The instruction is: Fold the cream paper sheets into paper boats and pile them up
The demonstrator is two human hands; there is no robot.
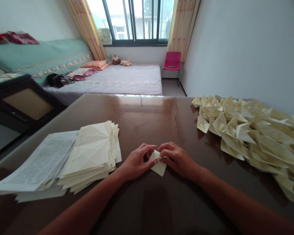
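Observation:
A small cream sheet of paper [159, 169], folded to a diamond shape, lies on the brown table between my hands. My left hand [139, 161] grips its left side, the thumb pressed on top near the middle. On the paper's right side, my right hand [177, 158] has bent fingers and thumb closed on the edge. Parts of the paper are covered by my fingers. Left of my hands is a stack of creased cream paper [90, 148]. To the right lies a large heap of folded paper boats [245, 127].
A pile of printed white sheets [42, 163] lies beside the creased stack. The glossy table [137, 120] reflects the window. Past its far edge are a bed [137, 76] and a pink chair [172, 61]. A dark cabinet [22, 101] stands at the left.

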